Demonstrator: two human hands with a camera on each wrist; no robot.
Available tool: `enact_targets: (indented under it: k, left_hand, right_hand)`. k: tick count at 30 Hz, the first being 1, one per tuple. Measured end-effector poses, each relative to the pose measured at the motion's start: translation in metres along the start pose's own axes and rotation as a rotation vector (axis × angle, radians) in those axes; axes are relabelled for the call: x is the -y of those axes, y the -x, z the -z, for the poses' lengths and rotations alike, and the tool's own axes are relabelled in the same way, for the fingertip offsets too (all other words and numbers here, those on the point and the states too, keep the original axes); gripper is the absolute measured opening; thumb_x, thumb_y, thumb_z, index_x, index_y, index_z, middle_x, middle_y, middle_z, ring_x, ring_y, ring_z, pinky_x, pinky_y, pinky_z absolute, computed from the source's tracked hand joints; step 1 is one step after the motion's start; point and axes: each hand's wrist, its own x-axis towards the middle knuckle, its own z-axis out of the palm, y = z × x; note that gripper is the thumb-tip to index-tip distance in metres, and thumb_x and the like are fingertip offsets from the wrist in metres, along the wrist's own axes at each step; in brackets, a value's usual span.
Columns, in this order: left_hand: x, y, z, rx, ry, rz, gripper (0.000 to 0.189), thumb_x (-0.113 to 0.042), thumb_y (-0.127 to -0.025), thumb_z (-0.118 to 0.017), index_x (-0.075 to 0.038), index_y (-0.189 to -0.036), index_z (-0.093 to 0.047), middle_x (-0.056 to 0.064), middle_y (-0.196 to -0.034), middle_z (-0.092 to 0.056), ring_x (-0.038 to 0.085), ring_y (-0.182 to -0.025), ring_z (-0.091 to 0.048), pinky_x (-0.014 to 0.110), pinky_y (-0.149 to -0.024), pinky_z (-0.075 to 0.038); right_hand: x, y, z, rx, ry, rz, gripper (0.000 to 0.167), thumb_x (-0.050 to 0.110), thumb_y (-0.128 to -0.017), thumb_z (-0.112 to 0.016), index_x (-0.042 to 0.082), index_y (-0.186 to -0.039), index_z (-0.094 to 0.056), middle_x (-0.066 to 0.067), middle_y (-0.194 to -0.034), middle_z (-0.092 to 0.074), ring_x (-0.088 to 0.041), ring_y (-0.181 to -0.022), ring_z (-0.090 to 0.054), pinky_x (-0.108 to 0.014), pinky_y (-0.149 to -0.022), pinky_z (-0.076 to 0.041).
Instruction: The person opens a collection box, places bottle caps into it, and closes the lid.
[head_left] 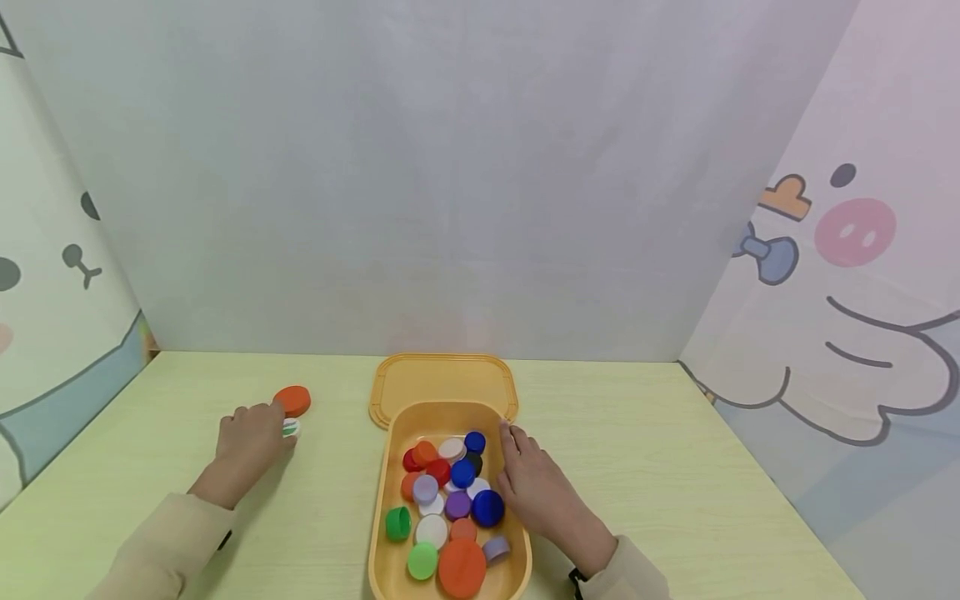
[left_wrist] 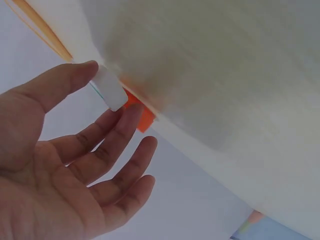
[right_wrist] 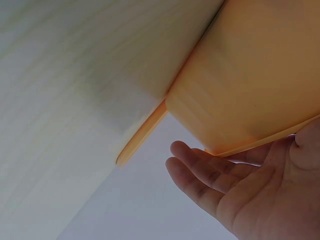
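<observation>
My left hand (head_left: 251,437) pinches a white bottle cap with green marking (head_left: 291,428) between thumb and fingers, low over the left side of the table. Just beyond it lies a flat orange cap (head_left: 292,401), partly behind the fingers in the left wrist view. In that view the white cap (left_wrist: 110,89) is tilted on edge. My right hand (head_left: 543,487) rests on the right rim of a yellow-orange plastic box (head_left: 377,533), its fingers loosely extended along the outside. Many bottle caps of mixed colours and sizes fill the box, among them a large orange cap (head_left: 462,568).
A matching yellow-orange lid (head_left: 442,375) lies flat on the pale wooden table (head_left: 637,433) behind the box. Grey cloth (head_left: 450,183) closes off the back, and panels with cartoon animals stand at both sides.
</observation>
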Motion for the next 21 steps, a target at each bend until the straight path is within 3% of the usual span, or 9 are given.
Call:
enact_targets:
  k: [10,18,21]
  left_hand:
    - [-0.026,0.011,0.013,-0.129,0.043,-0.077,0.021,-0.013,-0.07,-0.07,-0.003,-0.07,-0.052,0.005,-0.06,-0.051,0.026,-0.057,-0.046,0.041,-0.051,-0.039]
    - [-0.058,0.019,0.025,-0.26,0.008,-0.199,0.03,-0.016,-0.063,-0.079,-0.002,-0.08,-0.059,0.004,-0.065,-0.056,0.021,-0.057,-0.051,0.036,-0.05,-0.041]
    - [-0.072,0.024,0.03,-0.272,0.005,-0.23,0.031,-0.017,-0.063,-0.08,-0.003,-0.082,-0.059,0.003,-0.065,-0.055,0.019,-0.058,-0.048,0.034,-0.052,-0.039]
  right_hand:
    - [-0.001,0.0,-0.003,-0.011,0.0,-0.005,0.054,0.02,-0.092,-0.042,-0.004,-0.139,-0.031,-0.021,-0.137,-0.04,-0.034,-0.123,-0.044,-0.048,-0.097,-0.04]
    - [-0.001,0.0,-0.002,0.001,0.0,-0.012,0.055,0.021,-0.092,-0.042,-0.003,-0.14,-0.029,-0.021,-0.137,-0.04,-0.033,-0.124,-0.043,-0.047,-0.098,-0.04]
    - [-0.001,0.0,-0.002,0.006,-0.002,-0.016,0.055,0.021,-0.092,-0.042,-0.003,-0.14,-0.029,-0.021,-0.138,-0.039,-0.033,-0.124,-0.043,-0.047,-0.098,-0.04]
